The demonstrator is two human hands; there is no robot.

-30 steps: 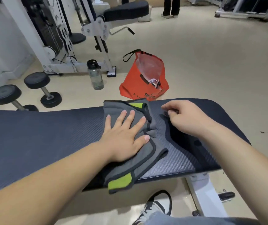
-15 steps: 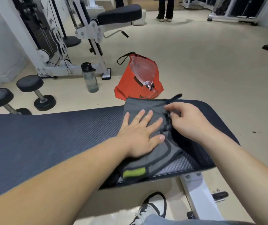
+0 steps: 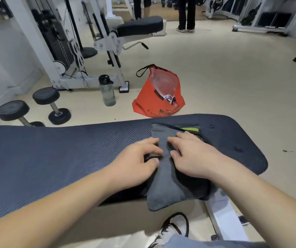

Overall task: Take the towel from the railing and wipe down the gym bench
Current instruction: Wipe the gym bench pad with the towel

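Observation:
A dark padded gym bench (image 3: 57, 151) runs across the view from the left edge to a rounded right end. A grey towel (image 3: 165, 187) with black trim and a lime-green patch lies on the bench near that end, its lower part hanging over the near edge. My left hand (image 3: 136, 165) rests on the towel's left side with fingers curled, pinching a fold. My right hand (image 3: 193, 154) lies palm down on the towel's right side, fingers bent over the cloth. No railing is in view.
On the floor beyond the bench stand an orange bag (image 3: 158, 97), a water bottle (image 3: 107, 91) and two dumbbells (image 3: 52, 106). A white cable machine with a black seat (image 3: 140, 25) is behind them. A person's legs (image 3: 186, 13) show at the back. My shoe (image 3: 172, 228) is under the bench.
The towel has slid to the right along the bench toward its end. My left hand went from flat to curled on a fold, and my right hand moved fully onto the towel.

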